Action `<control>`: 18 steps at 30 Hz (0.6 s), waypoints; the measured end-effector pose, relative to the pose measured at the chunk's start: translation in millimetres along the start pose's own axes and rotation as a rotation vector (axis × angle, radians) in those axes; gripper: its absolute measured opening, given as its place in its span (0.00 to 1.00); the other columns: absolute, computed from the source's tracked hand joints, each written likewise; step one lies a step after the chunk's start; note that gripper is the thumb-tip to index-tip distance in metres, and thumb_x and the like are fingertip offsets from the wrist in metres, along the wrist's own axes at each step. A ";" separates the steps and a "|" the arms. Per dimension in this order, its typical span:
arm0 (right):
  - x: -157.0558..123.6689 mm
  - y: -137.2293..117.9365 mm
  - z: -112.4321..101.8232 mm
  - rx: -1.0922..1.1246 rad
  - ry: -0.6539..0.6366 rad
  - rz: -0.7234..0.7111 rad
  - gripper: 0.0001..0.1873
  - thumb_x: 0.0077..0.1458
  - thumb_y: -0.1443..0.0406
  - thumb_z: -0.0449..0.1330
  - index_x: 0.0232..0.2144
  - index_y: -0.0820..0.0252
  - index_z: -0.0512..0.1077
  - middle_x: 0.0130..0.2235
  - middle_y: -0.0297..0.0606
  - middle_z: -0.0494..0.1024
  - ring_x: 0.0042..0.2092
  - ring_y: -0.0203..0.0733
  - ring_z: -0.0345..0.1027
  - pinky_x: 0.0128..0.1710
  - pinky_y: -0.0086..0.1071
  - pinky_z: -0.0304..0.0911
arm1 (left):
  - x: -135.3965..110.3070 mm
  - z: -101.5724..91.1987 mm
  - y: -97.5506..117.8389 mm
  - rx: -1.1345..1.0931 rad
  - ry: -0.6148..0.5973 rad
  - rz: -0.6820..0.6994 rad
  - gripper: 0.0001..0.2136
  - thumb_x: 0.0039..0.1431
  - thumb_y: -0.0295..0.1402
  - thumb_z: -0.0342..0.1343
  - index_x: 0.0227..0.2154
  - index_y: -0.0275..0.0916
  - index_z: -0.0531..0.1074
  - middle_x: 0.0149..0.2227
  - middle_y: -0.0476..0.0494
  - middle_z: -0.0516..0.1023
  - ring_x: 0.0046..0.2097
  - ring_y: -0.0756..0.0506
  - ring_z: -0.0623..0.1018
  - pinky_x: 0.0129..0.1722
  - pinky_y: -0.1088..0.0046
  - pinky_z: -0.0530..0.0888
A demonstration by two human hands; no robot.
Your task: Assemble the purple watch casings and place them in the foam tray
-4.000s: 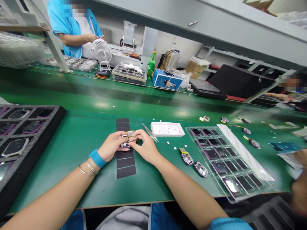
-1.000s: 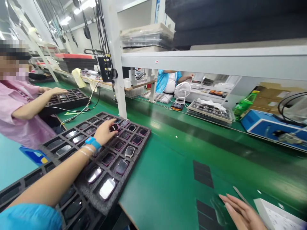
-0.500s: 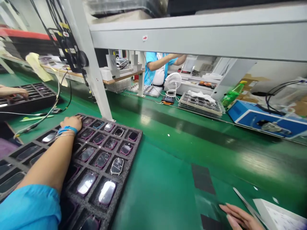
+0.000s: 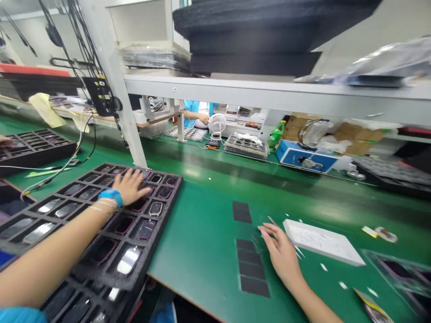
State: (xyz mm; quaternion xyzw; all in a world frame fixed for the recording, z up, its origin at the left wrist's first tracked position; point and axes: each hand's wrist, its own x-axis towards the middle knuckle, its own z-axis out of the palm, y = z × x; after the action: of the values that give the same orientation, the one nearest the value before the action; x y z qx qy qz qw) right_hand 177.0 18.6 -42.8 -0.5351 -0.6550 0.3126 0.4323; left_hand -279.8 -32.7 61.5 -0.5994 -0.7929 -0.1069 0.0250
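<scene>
- Left hand (image 4: 131, 187), open, fingers spread, resting on a black foam tray (image 4: 160, 229) of glossy watch-like casings (image 4: 155, 208), lower left of the frame
- Right hand (image 4: 281, 251), open and empty, lower middle, just beside slim steel tweezers (image 4: 272, 220) and a white rectangular board (image 4: 318, 242)
- Green bench mat (image 4: 198, 251) spans the frame, with black rectangular strips (image 4: 251, 264) on it
- Upper middle, a co-worker in a blue smock (image 4: 193, 114) sits beyond a long grey metal shelf (image 4: 269, 92)

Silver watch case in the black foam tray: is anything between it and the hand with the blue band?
Only a low foam ridge of the black tray lies between the left hand and the silver watch case.
</scene>
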 end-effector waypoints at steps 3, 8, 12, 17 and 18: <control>-7.0 -9.2 -0.3 0.031 0.079 -0.135 0.19 0.55 0.53 0.53 0.42 0.59 0.66 0.45 0.49 0.74 0.46 0.49 0.71 0.44 0.43 0.68 | -59.5 11.4 87.7 0.035 0.010 0.444 0.32 0.54 0.46 0.54 0.61 0.42 0.57 0.65 0.41 0.50 0.66 0.36 0.42 0.62 0.51 0.37; -41.0 -45.7 -52.6 -0.205 0.190 -0.486 0.13 0.59 0.62 0.52 0.46 0.57 0.66 0.47 0.45 0.73 0.48 0.45 0.68 0.48 0.44 0.66 | -192.3 20.9 228.1 -0.212 -0.137 1.045 0.39 0.51 0.53 0.53 0.64 0.50 0.44 0.67 0.45 0.43 0.66 0.34 0.41 0.61 0.45 0.40; -98.1 -71.6 -155.3 -0.549 0.345 -0.697 0.14 0.58 0.66 0.54 0.48 0.55 0.65 0.49 0.42 0.72 0.52 0.46 0.64 0.53 0.46 0.60 | -255.3 47.3 296.7 -0.369 -0.580 1.263 0.43 0.48 0.51 0.58 0.64 0.47 0.45 0.67 0.41 0.38 0.66 0.32 0.38 0.60 0.42 0.42; -229.3 -40.4 -314.7 -0.997 0.711 -0.347 0.12 0.56 0.63 0.53 0.42 0.59 0.69 0.45 0.45 0.74 0.49 0.49 0.66 0.51 0.46 0.60 | -294.5 81.2 350.8 -0.602 -0.849 1.346 0.43 0.51 0.39 0.60 0.64 0.47 0.40 0.67 0.43 0.36 0.66 0.36 0.38 0.62 0.46 0.42; -264.4 -25.0 -342.1 -1.086 0.751 -0.214 0.13 0.56 0.61 0.52 0.41 0.60 0.69 0.44 0.47 0.75 0.48 0.51 0.67 0.50 0.47 0.60 | -300.3 86.9 359.0 -0.668 -0.877 1.336 0.42 0.52 0.38 0.59 0.64 0.46 0.40 0.67 0.43 0.37 0.66 0.38 0.39 0.62 0.48 0.43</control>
State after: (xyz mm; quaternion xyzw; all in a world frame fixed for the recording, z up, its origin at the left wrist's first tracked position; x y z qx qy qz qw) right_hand 488.5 -262.1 65.1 -0.6814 -0.5739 -0.3136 0.3285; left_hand 155.2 -206.3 -23.6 -0.9028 -0.1398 -0.0563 -0.4028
